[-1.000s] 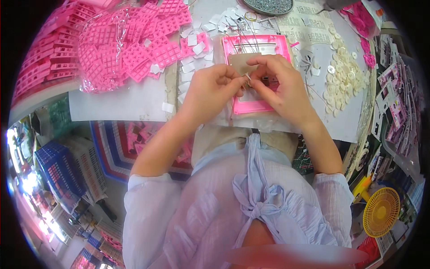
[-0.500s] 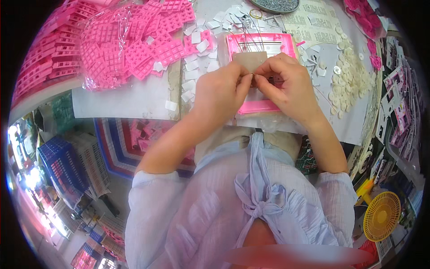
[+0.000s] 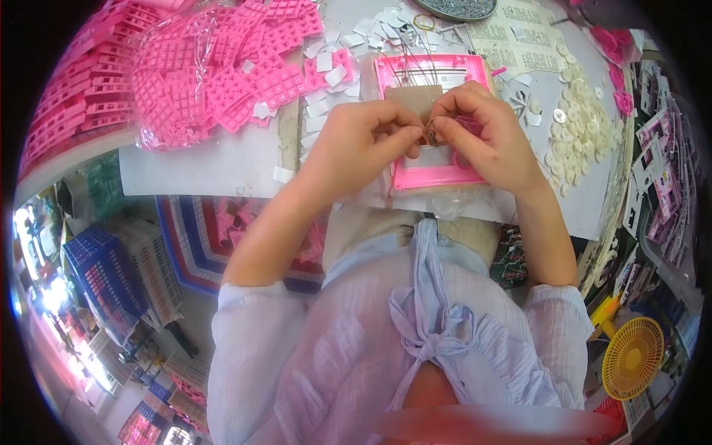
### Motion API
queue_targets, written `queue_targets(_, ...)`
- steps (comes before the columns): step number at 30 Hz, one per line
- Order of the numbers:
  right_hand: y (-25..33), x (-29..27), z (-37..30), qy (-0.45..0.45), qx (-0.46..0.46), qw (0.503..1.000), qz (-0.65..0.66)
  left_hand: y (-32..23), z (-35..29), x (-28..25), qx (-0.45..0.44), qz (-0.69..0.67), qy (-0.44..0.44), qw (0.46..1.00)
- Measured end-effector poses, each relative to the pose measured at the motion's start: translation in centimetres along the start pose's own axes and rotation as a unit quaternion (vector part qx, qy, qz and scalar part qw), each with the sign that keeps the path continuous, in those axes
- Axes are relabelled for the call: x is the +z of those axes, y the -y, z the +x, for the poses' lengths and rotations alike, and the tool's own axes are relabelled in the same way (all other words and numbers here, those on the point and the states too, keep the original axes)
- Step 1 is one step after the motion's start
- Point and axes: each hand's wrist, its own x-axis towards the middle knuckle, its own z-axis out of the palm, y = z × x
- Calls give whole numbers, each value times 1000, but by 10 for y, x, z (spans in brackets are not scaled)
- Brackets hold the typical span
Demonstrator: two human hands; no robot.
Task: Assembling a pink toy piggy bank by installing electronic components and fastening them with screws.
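A pink plastic casing lies on the table before me, with a brown board and several thin wires at its upper part. Both hands are over it with their fingertips close together. My left hand is closed in a pinch at a thin wire above the casing's middle. From the other side my right hand pinches by the same wire, thumb against forefinger. The wire's exact ends are hidden by the fingers.
Pink keypad-like parts are piled at the left, some in a clear bag. Small white pieces lie scattered beside the casing. White round buttons are heaped at the right. A dish of small metal parts stands at the far edge.
My hands have drawn slightly apart, the left shifting a little lower, and the thin wire shows between the fingertips. A dark shape has come in at the far right corner by the pink parts.
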Motion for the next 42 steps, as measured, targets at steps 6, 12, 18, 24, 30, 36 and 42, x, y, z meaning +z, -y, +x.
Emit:
queue_targets(6, 4, 3, 2, 4, -15, 998, -58, -1, 1, 1, -14, 30, 19, 999)
queue_targets(12, 1, 6, 3, 10, -58, 997, -59, 2, -8, 18, 163, 306, -80, 935)
queue_targets(18, 8, 12, 5, 9, -37, 996, -75, 5, -9, 22, 168, 345, -112, 917)
queue_targets(24, 4, 9, 4, 21, -31, 998, -55, 5, -7, 5, -42, 29, 5, 999)
queue_targets(30, 2, 1, 5, 76, 6, 996, -48, 3, -6, -4, -62, 12, 12, 998)
queue_targets(36, 4, 6, 6, 29, -16, 998, -53, -2, -9, -3, -29, 61, -2, 998)
queue_targets(42, 8, 2, 6, 81, 0, 994, -73, -5, -9, -1, -23, 89, -4, 996)
